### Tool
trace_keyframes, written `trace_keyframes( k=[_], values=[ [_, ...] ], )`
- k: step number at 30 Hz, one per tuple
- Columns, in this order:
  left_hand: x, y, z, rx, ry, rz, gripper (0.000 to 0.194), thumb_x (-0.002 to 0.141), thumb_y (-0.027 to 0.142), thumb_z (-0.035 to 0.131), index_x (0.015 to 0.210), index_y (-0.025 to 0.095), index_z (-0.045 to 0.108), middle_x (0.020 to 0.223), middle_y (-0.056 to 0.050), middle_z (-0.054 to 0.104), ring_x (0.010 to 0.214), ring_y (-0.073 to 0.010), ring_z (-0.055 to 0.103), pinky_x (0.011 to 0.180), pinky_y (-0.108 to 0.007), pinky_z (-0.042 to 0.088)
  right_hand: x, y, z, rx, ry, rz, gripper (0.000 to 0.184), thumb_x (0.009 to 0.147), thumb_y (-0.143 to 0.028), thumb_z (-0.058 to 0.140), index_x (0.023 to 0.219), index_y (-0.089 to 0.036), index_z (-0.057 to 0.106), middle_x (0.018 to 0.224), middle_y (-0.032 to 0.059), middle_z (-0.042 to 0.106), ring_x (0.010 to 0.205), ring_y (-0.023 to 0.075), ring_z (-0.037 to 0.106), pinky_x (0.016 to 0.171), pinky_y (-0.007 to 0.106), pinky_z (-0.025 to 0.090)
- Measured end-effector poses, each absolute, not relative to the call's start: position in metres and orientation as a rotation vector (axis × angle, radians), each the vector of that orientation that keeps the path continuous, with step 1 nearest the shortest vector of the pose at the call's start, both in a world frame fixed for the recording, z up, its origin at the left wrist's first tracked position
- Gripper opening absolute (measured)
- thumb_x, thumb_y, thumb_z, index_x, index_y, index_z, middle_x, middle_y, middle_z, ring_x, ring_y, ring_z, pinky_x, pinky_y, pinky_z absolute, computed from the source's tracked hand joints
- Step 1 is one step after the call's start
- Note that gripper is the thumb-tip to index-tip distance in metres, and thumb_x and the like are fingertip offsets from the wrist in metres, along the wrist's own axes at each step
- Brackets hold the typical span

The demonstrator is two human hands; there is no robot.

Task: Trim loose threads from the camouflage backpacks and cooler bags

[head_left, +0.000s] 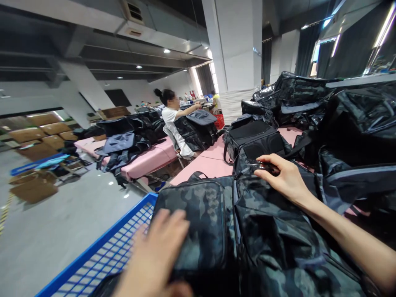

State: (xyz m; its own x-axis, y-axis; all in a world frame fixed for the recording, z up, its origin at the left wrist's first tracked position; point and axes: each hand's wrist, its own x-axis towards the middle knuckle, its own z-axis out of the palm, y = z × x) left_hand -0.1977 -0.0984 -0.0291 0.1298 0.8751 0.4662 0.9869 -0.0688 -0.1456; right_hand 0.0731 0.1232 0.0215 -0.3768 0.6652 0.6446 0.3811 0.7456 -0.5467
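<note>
A dark camouflage backpack (198,222) lies in front of me, its flat panel and zipped edge facing up. My left hand (157,247), smeared by motion, has its fingers stretched out over the left side of that panel; whether it touches is unclear. Above the folded camouflage fabric (275,222) on the right, my right hand (283,175) is closed around a small dark-handled tool (267,166) with a thin metal tip pointing left. Its exact kind is mostly hidden by my fingers.
A blue plastic basket (102,243) stands at the lower left. More black bags (256,138) are piled on the pink-covered table (210,159) and to the right. A co-worker (173,123) sits beyond, handling another bag. Cardboard boxes (34,185) lie on the floor at left.
</note>
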Motion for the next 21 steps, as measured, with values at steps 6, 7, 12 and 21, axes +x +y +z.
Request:
trace_keyframes(
  k=[6,7,12,21],
  values=[
    [-0.145,-0.054,-0.046,-2.124,-1.471,-0.178,0.097,0.06,0.075,0.049,0.133,0.012,0.039,0.135,-0.018,0.043,0.126,-0.0396,0.034,0.098,-0.062,0.024,0.097,0.071,0.046,-0.764,-2.47,0.449,0.042,0.064,-0.036,0.069,0.103,-0.021,0.064,0.093,0.0036,0.066,0.079,0.0182,0.062,0.069,0.026,0.045],
    [-0.148,-0.051,-0.043,-2.119,-1.484,-0.168,0.093,0.064,0.073,0.049,0.134,0.012,0.038,0.136,-0.017,0.042,0.127,-0.0388,0.033,0.098,-0.062,0.026,0.104,0.065,0.044,-0.804,-2.495,0.371,0.038,0.067,-0.032,0.067,0.103,-0.021,0.064,0.094,0.004,0.067,0.079,0.0188,0.062,0.069,0.026,0.044],
    [-0.164,-0.043,-0.038,-2.047,-1.579,-0.198,0.072,0.073,0.052,0.058,0.133,0.019,0.04,0.138,-0.013,0.041,0.13,-0.0369,0.03,0.098,-0.057,0.031,0.138,0.081,0.006,-1.235,-2.154,0.384,0.019,0.075,-0.032,0.055,0.082,-0.02,0.069,0.075,0.0029,0.07,0.069,0.0198,0.063,0.061,0.026,0.043],
    [-0.138,-0.01,0.011,-2.37,-1.425,-0.367,0.047,0.087,0.041,0.043,0.129,0.021,0.046,0.134,-0.012,0.046,0.133,-0.0309,0.025,0.101,-0.056,0.027,0.13,0.111,-0.032,-1.148,-1.731,0.904,0.023,0.064,-0.038,0.063,0.067,-0.015,0.066,0.068,0.0035,0.067,0.065,0.0178,0.06,0.06,0.025,0.045]
  ],
)
